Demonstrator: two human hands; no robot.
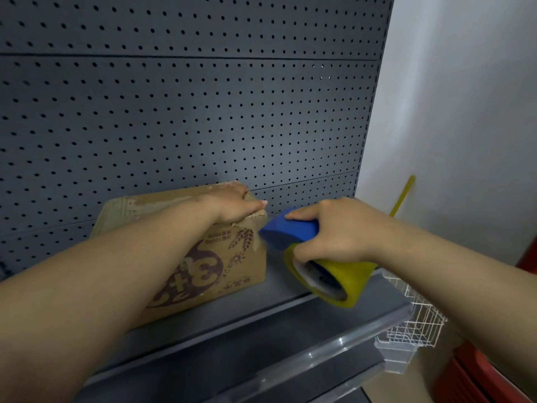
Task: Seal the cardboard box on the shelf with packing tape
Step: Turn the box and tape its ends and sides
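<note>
- On the grey metal shelf point(290, 324), against the perforated back panel point(186, 112): 1 cardboard box point(232, 271), print upside down, top flaps closed, torn paper residue along the top.
- Left hand point(232, 203) pressed palm-down on the box's top right corner, fingers curled over the far edge, gripping nothing else.
- Right hand point(334, 231) clenched around a blue tape dispenser point(286, 229), index finger lying along its top.
- Dispenser nose sits at the box's upper right edge; actual contact unclear due to blur.
- Yellowish packing tape roll point(340, 279) mounted on the dispenser, below the hand, core facing camera.
- Right of the shelf: white wire basket point(418, 321), yellow stick point(402, 196) leaning on the wall, red object point(479, 376) at floor level.
</note>
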